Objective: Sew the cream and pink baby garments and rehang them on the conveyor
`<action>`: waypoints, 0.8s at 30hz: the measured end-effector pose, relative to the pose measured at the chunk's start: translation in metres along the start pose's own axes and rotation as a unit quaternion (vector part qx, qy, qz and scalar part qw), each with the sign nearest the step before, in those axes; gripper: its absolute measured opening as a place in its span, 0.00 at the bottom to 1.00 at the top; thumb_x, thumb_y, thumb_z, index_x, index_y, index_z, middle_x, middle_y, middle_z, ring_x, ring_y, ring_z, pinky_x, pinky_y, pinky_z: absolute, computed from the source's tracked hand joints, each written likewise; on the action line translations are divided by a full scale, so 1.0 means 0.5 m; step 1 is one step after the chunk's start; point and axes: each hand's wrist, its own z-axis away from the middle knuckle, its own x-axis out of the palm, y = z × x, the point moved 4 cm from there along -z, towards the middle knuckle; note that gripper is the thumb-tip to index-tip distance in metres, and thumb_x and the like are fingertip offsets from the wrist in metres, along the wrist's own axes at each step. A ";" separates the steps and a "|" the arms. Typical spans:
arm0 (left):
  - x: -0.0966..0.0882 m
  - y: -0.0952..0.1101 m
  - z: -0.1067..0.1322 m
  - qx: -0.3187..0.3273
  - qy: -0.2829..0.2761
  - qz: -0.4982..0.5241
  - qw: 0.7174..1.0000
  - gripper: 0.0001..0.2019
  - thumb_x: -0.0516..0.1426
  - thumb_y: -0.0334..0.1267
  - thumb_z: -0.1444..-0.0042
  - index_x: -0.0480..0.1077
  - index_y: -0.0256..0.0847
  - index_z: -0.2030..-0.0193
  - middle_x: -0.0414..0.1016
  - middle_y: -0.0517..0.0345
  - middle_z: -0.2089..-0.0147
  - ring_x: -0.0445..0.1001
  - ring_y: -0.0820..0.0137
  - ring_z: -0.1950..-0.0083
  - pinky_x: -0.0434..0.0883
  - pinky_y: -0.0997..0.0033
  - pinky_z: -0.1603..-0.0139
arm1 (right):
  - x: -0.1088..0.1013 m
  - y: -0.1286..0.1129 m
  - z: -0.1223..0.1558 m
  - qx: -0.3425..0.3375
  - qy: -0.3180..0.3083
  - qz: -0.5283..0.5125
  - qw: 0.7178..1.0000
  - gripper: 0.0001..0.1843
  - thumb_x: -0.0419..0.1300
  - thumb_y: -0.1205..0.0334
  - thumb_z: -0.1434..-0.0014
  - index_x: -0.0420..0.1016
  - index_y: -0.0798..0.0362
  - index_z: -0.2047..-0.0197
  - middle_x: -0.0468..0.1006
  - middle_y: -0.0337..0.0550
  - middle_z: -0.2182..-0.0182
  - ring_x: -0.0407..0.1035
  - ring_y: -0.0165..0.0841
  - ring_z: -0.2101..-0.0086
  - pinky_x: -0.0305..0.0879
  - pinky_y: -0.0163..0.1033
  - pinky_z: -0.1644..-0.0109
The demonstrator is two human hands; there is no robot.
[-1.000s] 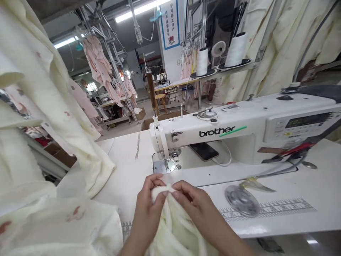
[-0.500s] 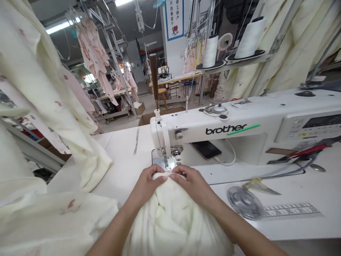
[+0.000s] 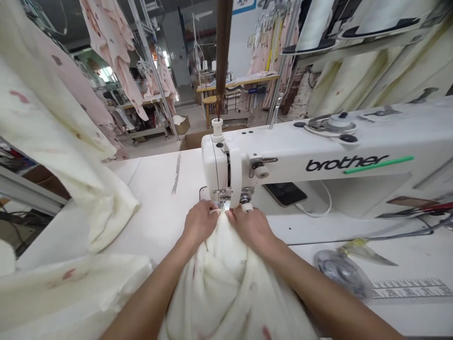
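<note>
Your left hand (image 3: 200, 222) and right hand (image 3: 251, 230) pinch closed on gathered cream printed fabric (image 3: 208, 288), right at the presser foot (image 3: 222, 198) of a white Brother sewing machine (image 3: 318, 160).

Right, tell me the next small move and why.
Probably ease the gathered edge of the cream fabric under the presser foot: your left hand and right hand are pinching that edge right beside the foot of the Brother sewing machine.
</note>
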 end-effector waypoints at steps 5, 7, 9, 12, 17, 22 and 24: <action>0.003 0.012 0.000 -0.012 0.006 -0.016 1.000 0.09 0.50 0.37 0.47 0.69 0.41 0.62 0.74 0.53 0.62 0.71 0.60 0.60 0.61 0.67 0.65 | -0.002 0.002 0.001 -0.007 0.024 0.021 0.999 0.13 0.48 0.62 0.37 0.73 0.56 0.65 0.77 0.49 0.69 0.71 0.37 0.69 0.55 0.35 0.71; 0.003 0.013 0.001 -0.008 0.007 -0.014 1.000 0.10 0.50 0.37 0.47 0.69 0.42 0.61 0.74 0.53 0.62 0.71 0.61 0.59 0.62 0.68 0.65 | -0.002 0.002 0.000 -0.007 0.033 0.028 0.999 0.14 0.49 0.62 0.37 0.73 0.56 0.66 0.76 0.49 0.70 0.71 0.37 0.70 0.54 0.35 0.72; 0.002 0.014 0.000 0.000 0.008 -0.009 1.000 0.10 0.50 0.37 0.47 0.69 0.42 0.60 0.74 0.54 0.60 0.72 0.61 0.58 0.63 0.68 0.63 | 0.000 0.002 -0.001 -0.008 0.040 0.033 0.999 0.14 0.49 0.63 0.37 0.73 0.57 0.68 0.76 0.49 0.71 0.70 0.37 0.71 0.54 0.35 0.73; 0.003 0.013 -0.002 0.006 0.013 -0.008 1.000 0.10 0.49 0.36 0.47 0.69 0.43 0.60 0.74 0.55 0.59 0.72 0.62 0.57 0.63 0.68 0.62 | 0.002 0.002 -0.003 -0.011 0.048 0.038 0.998 0.14 0.49 0.63 0.37 0.73 0.57 0.69 0.76 0.50 0.72 0.70 0.36 0.72 0.53 0.35 0.74; 0.006 0.010 -0.005 -0.002 0.025 -0.028 0.999 0.09 0.49 0.35 0.47 0.68 0.41 0.63 0.74 0.53 0.62 0.72 0.60 0.61 0.62 0.67 0.66 | 0.006 0.004 -0.005 -0.018 0.055 0.042 0.997 0.14 0.48 0.65 0.37 0.73 0.58 0.68 0.76 0.51 0.71 0.70 0.36 0.73 0.53 0.35 0.74; 0.007 0.010 -0.007 0.003 0.033 -0.044 0.998 0.08 0.49 0.37 0.46 0.67 0.41 0.64 0.73 0.52 0.62 0.72 0.59 0.60 0.62 0.66 0.65 | 0.007 0.004 -0.008 -0.013 0.061 0.045 0.997 0.14 0.49 0.65 0.38 0.73 0.58 0.67 0.76 0.52 0.70 0.69 0.36 0.72 0.54 0.35 0.73; 0.008 0.009 -0.008 0.006 0.036 -0.049 0.998 0.07 0.49 0.37 0.45 0.67 0.41 0.64 0.73 0.53 0.60 0.72 0.60 0.59 0.62 0.67 0.65 | 0.008 0.004 -0.011 -0.009 0.064 0.045 0.997 0.13 0.49 0.65 0.38 0.74 0.58 0.67 0.76 0.52 0.70 0.69 0.36 0.72 0.54 0.34 0.73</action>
